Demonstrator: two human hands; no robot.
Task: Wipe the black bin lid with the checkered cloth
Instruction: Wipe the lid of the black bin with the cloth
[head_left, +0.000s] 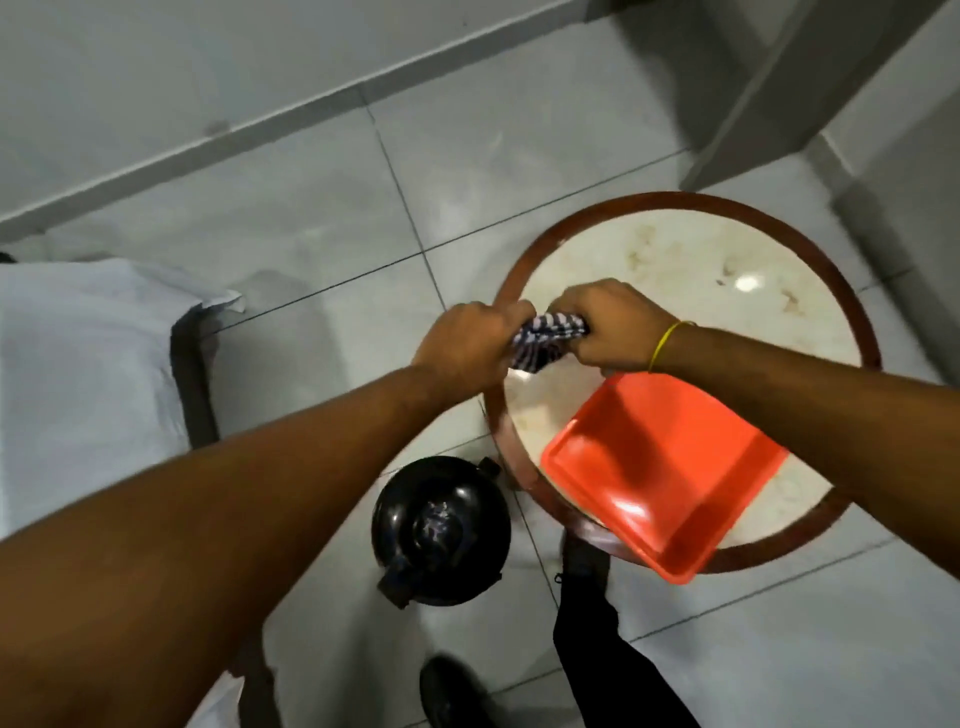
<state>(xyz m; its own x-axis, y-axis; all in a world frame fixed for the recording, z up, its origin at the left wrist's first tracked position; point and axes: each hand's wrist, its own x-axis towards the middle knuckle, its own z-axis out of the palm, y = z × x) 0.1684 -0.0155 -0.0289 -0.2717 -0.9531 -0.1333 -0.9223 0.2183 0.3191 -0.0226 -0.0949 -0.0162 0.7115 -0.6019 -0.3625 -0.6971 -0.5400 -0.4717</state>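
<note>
Black bin lid (440, 530) sits glossy and domed on its bin on the pale tiled floor (322, 218), just left of the round table (691, 270) and well below the hands. The table has a white marble-like top, stained in places, inside a reddish-brown wooden rim. An orange tray (660, 478) rests on its near side, overhanging the edge. Above the table's left rim, the left hand (467, 348) and right hand (613, 327) each close their fingers tightly on the checkered cloth (545, 340), bunched between them. A yellow band (665, 345) circles the right wrist. A white-covered piece of furniture (78, 374) stands at left; a grey wall (156, 67) lies far.
</note>
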